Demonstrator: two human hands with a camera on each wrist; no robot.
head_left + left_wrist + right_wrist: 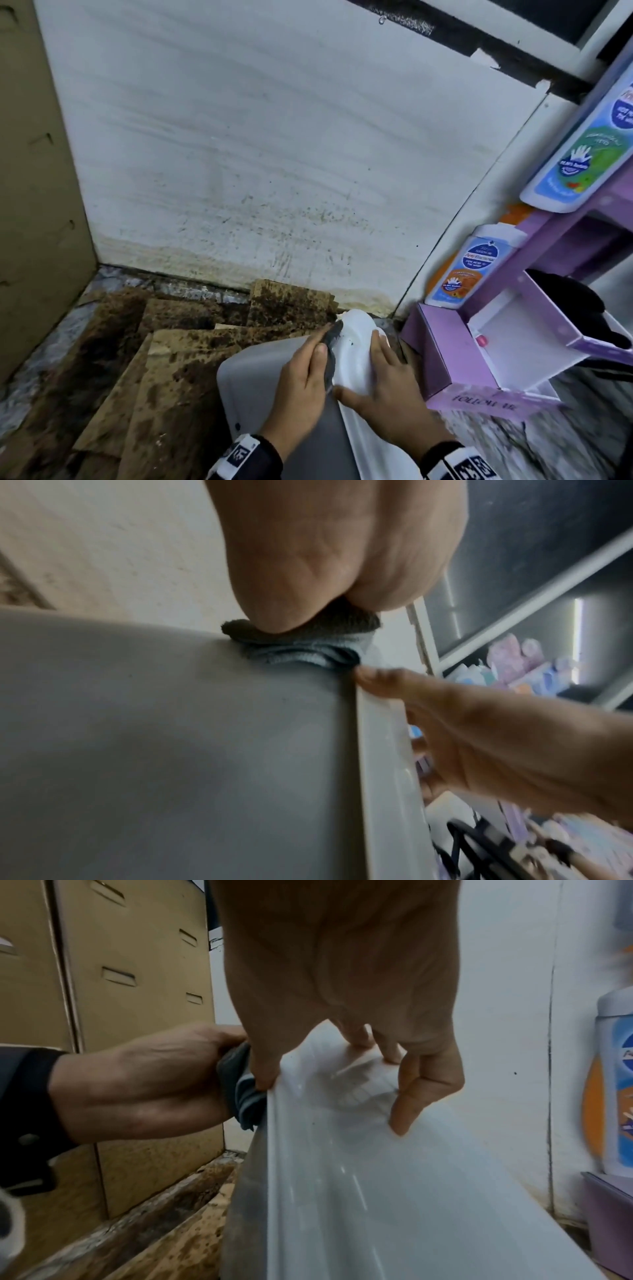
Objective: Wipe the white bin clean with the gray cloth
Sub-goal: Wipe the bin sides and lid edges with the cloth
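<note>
The white bin (253, 373) stands tilted at the bottom centre, its shaded side facing left and its bright white face (377, 1177) to the right. My left hand (301, 383) grips the folded gray cloth (330, 356) and presses it against the bin's side just under the rim; the cloth (298, 647) is bunched under my thumb. My right hand (387, 387) holds the bin's upper end, thumb hooked on the rim edge beside the cloth (240, 1085) and bent fingers (407, 1096) pressing the white face. The bin's lower part is out of view.
Stained brown cardboard sheets (164, 370) cover the floor to the left. Cardboard boxes (34, 171) stand at far left, and a dirty white wall (274, 154) rises behind. A purple rack (513, 325) with soap bottles (472, 267) crowds the right side.
</note>
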